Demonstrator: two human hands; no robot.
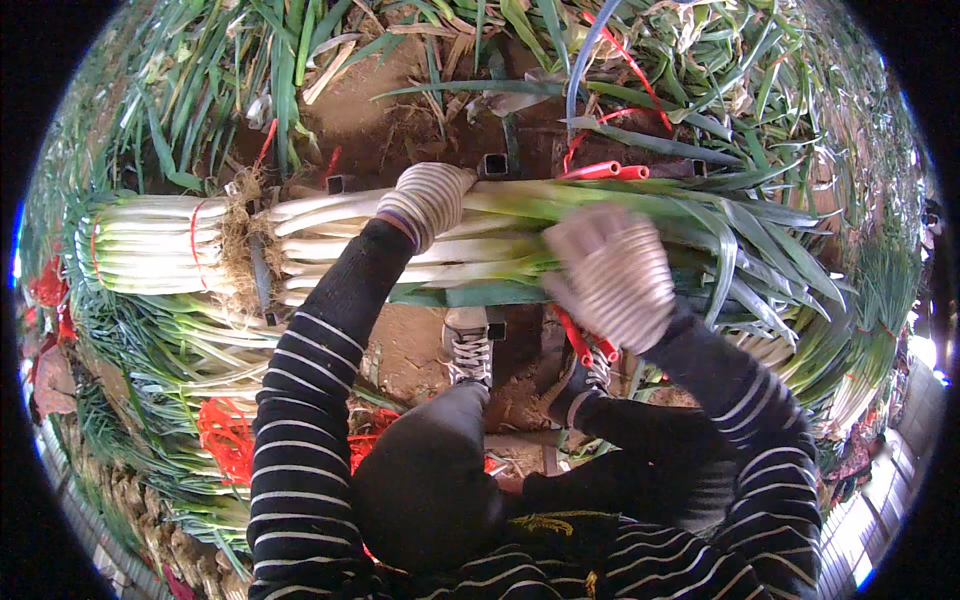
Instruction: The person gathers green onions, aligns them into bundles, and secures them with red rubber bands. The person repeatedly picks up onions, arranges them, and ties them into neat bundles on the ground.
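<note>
Several long Welsh onions [487, 251] lie crosswise before me on a low metal frame, white stems and roots to the left, green leaves to the right. My left hand [427, 202], in a striped knit glove, curls over the white stems with its fingers at their far edge. Over the green part is my right hand [615, 274], gloved alike and blurred; its fingers' grip is unclear. A bundle of Welsh onions [150, 244], tied with red bands, sits at the left, its roots against the roots of the loose ones.
Square metal tube ends [495, 164] and red tubes [596, 171] project around the stalks. Loose green leaves [720, 67] cover the far ground. Red plastic twine [225, 439] lies at the near left among more onions. My shoes [470, 349] stand beneath the stalks.
</note>
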